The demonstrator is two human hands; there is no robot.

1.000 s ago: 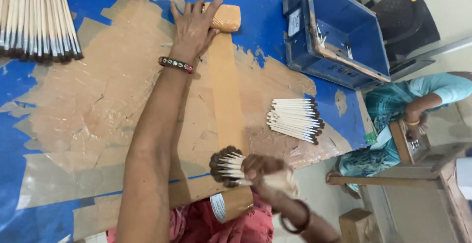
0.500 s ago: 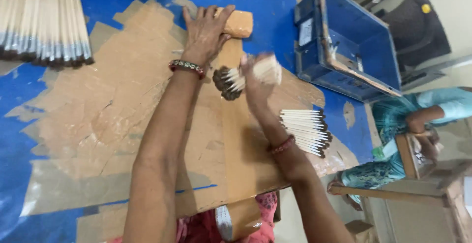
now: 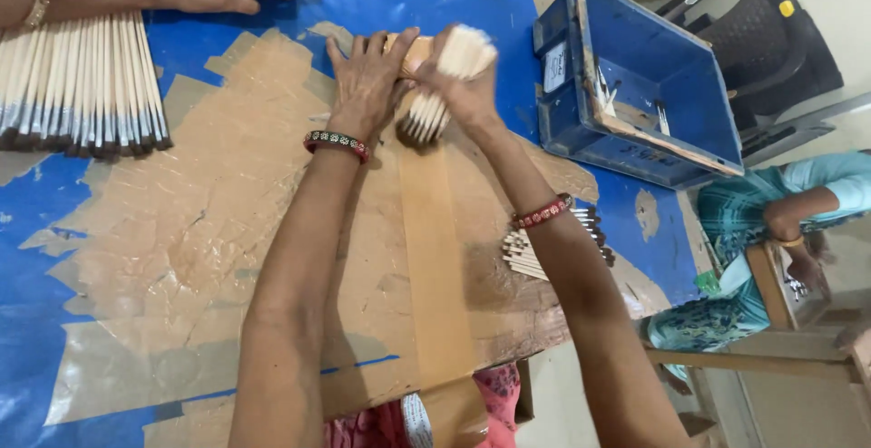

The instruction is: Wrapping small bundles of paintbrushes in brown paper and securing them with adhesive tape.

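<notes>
Gripping a bundle of thin pale sticks (image 3: 435, 103) with dark tips, the right hand (image 3: 467, 85) has its fingers curled tight round it, at the far end of a long brown paper strip (image 3: 435, 267). Left hand (image 3: 367, 76): fingers spread flat, pressing the strip's rolled end (image 3: 413, 47). Table (image 3: 181, 230): blue surface patched with glossy tan tape.
</notes>
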